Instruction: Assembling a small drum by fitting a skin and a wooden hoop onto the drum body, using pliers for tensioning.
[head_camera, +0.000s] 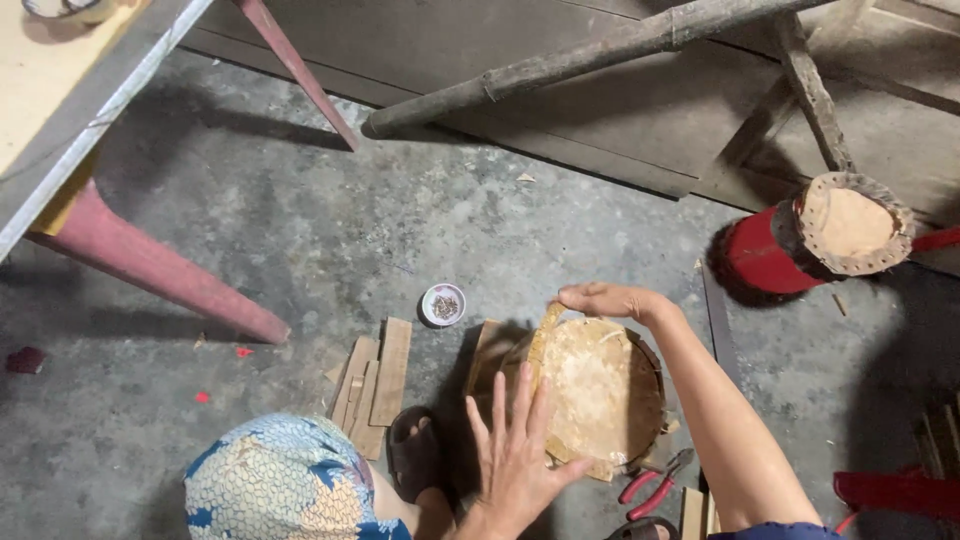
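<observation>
Concrete floor (300, 220), grey, stained, dusty, fills most of frame. Lower centre: small drum body (640, 390) on the floor with a pale rawhide sheet (590, 385) draped over its top. My left hand (515, 455) is open, fingers spread flat, palm on the near edge of the hide, gripping nothing. My right hand (605, 298) is at the far rim, fingers curled and pinching the hide's edge. Hide looks thin, stiff-ish, dry, ragged at the borders, so likely light but could crack or tear; best held at the edge over the rim, not mid-sheet. Drum looks wooden, rigid, moderately heavy.

Left of the drum: small white bowl (443, 304) of tiny nails or tacks, loose wood slats (375, 380), my sandalled foot (412, 455). Red-handled pliers (655, 485) lower right of the drum. Upper right: red drum (800, 245) on its side, skin laced on. Upper left: table (60, 80) with dark red legs. Wooden poles (600, 55) along the top.
</observation>
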